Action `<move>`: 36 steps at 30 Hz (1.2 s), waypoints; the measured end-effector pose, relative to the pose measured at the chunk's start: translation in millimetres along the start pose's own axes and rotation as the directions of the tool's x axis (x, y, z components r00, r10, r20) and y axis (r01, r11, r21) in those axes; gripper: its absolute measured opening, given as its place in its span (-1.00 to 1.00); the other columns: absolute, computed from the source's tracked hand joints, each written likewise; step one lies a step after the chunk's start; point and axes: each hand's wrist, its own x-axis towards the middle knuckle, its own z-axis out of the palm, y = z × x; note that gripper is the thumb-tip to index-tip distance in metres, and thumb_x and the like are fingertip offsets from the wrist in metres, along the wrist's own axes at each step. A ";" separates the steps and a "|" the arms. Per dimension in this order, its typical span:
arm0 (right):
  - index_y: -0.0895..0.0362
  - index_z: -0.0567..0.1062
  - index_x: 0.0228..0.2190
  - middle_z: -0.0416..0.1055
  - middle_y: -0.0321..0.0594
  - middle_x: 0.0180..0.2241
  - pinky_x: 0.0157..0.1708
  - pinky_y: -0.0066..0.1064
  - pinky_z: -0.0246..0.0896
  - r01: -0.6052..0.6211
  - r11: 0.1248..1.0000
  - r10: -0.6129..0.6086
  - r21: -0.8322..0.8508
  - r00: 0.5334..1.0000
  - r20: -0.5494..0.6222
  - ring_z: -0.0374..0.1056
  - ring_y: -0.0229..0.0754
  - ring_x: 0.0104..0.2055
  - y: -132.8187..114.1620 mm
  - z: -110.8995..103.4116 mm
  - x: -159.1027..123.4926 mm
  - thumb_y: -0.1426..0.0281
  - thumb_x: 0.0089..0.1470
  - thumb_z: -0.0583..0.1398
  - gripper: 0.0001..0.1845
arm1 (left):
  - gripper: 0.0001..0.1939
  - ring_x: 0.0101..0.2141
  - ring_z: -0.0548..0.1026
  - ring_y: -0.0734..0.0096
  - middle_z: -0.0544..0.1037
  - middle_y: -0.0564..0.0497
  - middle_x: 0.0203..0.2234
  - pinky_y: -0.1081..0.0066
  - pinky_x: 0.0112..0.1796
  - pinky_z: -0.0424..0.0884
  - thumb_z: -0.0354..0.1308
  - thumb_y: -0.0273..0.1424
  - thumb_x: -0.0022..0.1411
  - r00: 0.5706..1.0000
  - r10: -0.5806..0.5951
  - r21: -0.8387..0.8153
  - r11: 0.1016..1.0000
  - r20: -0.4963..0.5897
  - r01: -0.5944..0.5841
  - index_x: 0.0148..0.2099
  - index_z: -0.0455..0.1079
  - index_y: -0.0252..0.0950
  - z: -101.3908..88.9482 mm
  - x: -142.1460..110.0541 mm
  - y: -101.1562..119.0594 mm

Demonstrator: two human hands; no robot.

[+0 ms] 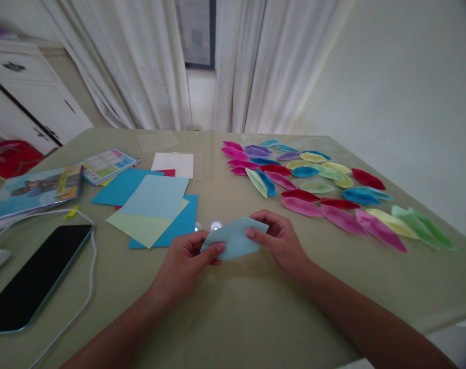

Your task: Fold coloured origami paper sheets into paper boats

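Observation:
A light blue piece of paper [235, 241], which looks folded, is held up between both hands just above the table. My left hand [192, 256] pinches its left end, thumb on top and fingers behind. At its right end my right hand [281, 238] grips it the same way, the thumb lying on the near face. Left of the hands lie loose sheets, among them a light blue sheet [156, 195], a pale yellow-green sheet [146, 228] and darker blue paper [190, 215]. To the right, several folded paper petal shapes [302, 207] in many colours are spread in rows.
A dark-screened tablet [41, 277] and a white cable [92, 266] lie at the left. Behind them are a magazine [37, 189] and a printed sheet packet [109, 165]. White paper [173, 165] lies toward the back of the table [233, 323]. Curtains [141, 61] hang beyond.

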 end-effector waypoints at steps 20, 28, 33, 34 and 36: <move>0.15 0.52 -0.58 0.38 -0.34 -0.61 -0.51 -0.47 0.08 0.186 0.925 -0.144 -0.331 0.978 0.149 0.23 -0.32 -0.55 -0.5 -0.9 -9.4 0.13 0.35 0.23 -0.49 | -0.69 -0.27 0.70 0.16 0.76 -0.11 -0.28 0.32 -0.23 0.59 0.39 -0.15 0.23 0.946 -0.133 0.081 0.990 0.296 0.114 -0.18 0.64 -0.31 3.6 -5.5 -1.1; 0.16 0.41 -0.63 0.21 -0.39 -0.62 -0.55 -0.46 -0.03 0.248 0.940 -0.200 -0.235 0.957 0.212 0.09 -0.35 -0.57 -5.4 -0.4 -11.6 0.13 0.31 0.27 -0.45 | -0.66 -0.35 0.66 0.29 0.74 -0.08 -0.37 0.40 -0.27 0.55 0.37 -0.11 0.28 0.882 -0.170 0.074 0.985 0.439 0.153 -0.19 0.64 -0.33 2.6 -13.5 -4.4; 0.15 0.27 -0.71 0.04 -0.44 -0.65 -0.57 -0.44 -0.13 0.302 0.922 -0.255 -0.241 0.945 0.205 -0.04 -0.38 -0.59 -7.6 0.6 -10.9 0.21 0.23 0.35 -0.39 | -0.66 -0.32 0.66 0.31 0.74 -0.06 -0.33 0.42 -0.24 0.55 0.40 -0.11 0.25 0.874 -0.198 0.094 0.980 0.445 0.174 -0.21 0.63 -0.32 2.7 -14.9 -6.4; 0.15 0.26 -0.72 0.04 -0.44 -0.66 -0.57 -0.44 -0.13 0.303 0.919 -0.260 -0.252 0.947 0.188 -0.04 -0.38 -0.60 -7.6 0.7 -11.0 0.23 0.22 0.36 -0.39 | -0.64 -0.33 0.66 0.30 0.74 -0.07 -0.34 0.41 -0.26 0.55 0.39 -0.09 0.26 0.881 -0.192 0.095 0.981 0.433 0.168 -0.21 0.63 -0.33 3.6 -14.5 -6.6; 0.15 0.28 -0.73 0.07 -0.44 -0.67 -0.58 -0.44 -0.13 0.303 0.917 -0.269 -0.260 0.950 0.160 -0.03 -0.39 -0.61 -7.1 0.8 -11.5 0.25 0.21 0.37 -0.40 | -0.60 -0.38 0.66 0.28 0.73 -0.09 -0.38 0.39 -0.31 0.56 0.39 -0.05 0.23 0.895 -0.189 0.086 0.982 0.405 0.169 -0.23 0.63 -0.34 5.8 -13.4 -6.2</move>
